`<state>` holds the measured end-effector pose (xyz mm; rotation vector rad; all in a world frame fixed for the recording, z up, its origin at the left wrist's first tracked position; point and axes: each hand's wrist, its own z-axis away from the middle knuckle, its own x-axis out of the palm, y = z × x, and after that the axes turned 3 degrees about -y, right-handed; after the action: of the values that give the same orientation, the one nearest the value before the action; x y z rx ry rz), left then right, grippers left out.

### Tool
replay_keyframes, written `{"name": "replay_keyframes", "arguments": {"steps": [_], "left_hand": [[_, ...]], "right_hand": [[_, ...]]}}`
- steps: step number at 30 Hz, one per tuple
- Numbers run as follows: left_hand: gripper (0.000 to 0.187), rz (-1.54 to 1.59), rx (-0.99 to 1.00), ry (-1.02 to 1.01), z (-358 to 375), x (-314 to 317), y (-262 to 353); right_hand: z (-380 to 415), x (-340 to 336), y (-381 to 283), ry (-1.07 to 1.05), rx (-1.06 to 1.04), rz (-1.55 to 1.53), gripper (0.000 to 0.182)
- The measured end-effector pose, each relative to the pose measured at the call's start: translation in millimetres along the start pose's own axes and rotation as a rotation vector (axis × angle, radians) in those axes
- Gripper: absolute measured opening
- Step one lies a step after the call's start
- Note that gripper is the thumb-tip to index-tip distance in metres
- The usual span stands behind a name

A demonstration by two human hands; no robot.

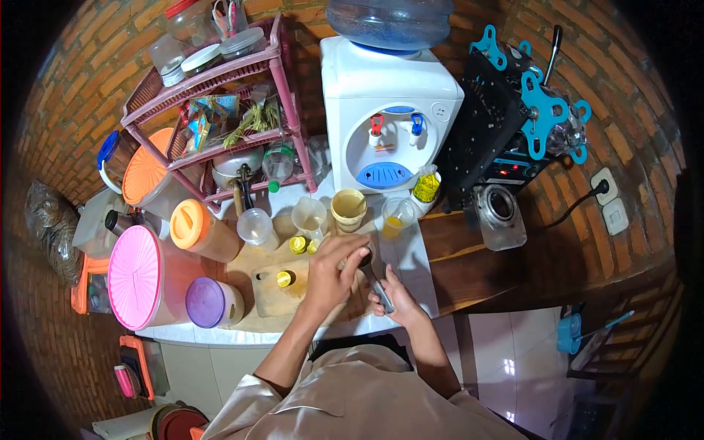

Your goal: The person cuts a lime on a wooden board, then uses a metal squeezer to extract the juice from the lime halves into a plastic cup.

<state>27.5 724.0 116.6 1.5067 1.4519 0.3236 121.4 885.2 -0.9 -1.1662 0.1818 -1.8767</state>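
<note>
A grey metal hand tool (378,287), perhaps a squeezer, is held over the table's front part. My right hand (398,299) is closed round its lower handle. My left hand (331,270) is at the tool's upper end with fingers bent; whether it grips anything there is hidden. Left of my left hand, a cut yellow-green fruit piece (285,279) lies on a wooden cutting board (268,302). More cut pieces (297,244) lie behind the board. A clear plastic cup (392,226) with some yellow liquid stands just behind the tool.
Lidded tubs (204,302) and a pink-lidded container (136,277) line the left. A cream tub (348,208) and a clear jug (309,214) stand behind my hands. The white water dispenser (389,88) is at the back, beside a black machine (484,117); a pink rack (279,81) stands back left.
</note>
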Motion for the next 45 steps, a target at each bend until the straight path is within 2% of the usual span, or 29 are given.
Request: {"name": "replay_keyframes", "arguments": {"steps": [1,2,4,6,8,10,13,14,16,17,18,20,22,24,28,30,34,36,40,43,45], "left_hand": [[0.021,0.063,-0.09,-0.033,-6,-4,0],[0.021,0.06,-0.086,-0.032,-8,-6,0],[0.02,0.072,0.01,-0.204,-12,-8,-1],[0.02,0.027,0.026,-0.255,0,-1,2],[0.022,-0.042,0.131,-0.347,17,9,3],[0.023,-0.025,0.128,-0.355,38,21,-2],[0.021,-0.04,0.181,-0.206,61,33,-8],[0.021,-0.038,0.179,-0.205,69,40,-11],[0.026,0.547,-0.768,0.087,82,55,-14],[0.036,0.473,-0.804,0.04,82,59,-21],[0.036,0.474,-0.808,0.047,81,61,-30],[0.041,0.857,-1.139,-0.14,78,67,-50],[0.045,0.818,-1.141,-0.135,70,68,-53],[0.042,0.979,-1.253,-0.199,66,68,-50],[0.038,0.88,-1.168,-0.21,68,78,-52],[0.037,0.823,-1.069,-0.152,73,86,-57],[0.036,0.862,-1.093,-0.121,75,88,-59],[0.036,1.074,-1.097,-0.122,75,85,-56],[0.035,1.026,-1.104,-0.176,74,79,-59],[0.041,0.926,-1.115,-0.173,73,74,-59],[0.044,0.268,-1.006,-0.261,71,68,-57]], "right_hand": [[0,2,-2,-0.004,-0.003,0.002,0.067],[3,4,-3,-0.017,0.0,-0.029,0.068],[6,8,-4,-0.029,-0.001,-0.058,0.069],[7,11,-2,-0.032,-0.072,-0.141,0.067],[10,21,-6,-0.021,-0.128,-0.179,0.063],[14,28,-11,-0.004,-0.185,-0.219,0.058],[7,22,-13,0.061,-0.154,-0.25,0.033],[7,10,-9,0.063,-0.153,-0.249,0.033],[11,11,-12,-0.037,-0.08,-0.12,0.031],[13,17,-12,0.024,-0.101,-0.103,0.032],[12,17,-11,0.023,-0.095,-0.099,0.032],[11,16,-6,0.077,-0.153,0.036,0.037],[11,23,-5,0.13,-0.162,0.06,0.039],[12,26,0,0.228,-0.193,0.206,0.037],[10,28,2,0.344,-0.197,0.277,0.037],[14,32,0,0.401,-0.177,0.324,0.036],[10,26,1,0.389,-0.203,0.386,0.035],[7,23,4,0.375,-0.236,0.399,0.034],[5,25,4,0.346,-0.258,0.39,0.033],[4,26,6,0.337,-0.228,0.326,0.035],[8,29,5,0.309,-0.129,0.292,0.037]]}}
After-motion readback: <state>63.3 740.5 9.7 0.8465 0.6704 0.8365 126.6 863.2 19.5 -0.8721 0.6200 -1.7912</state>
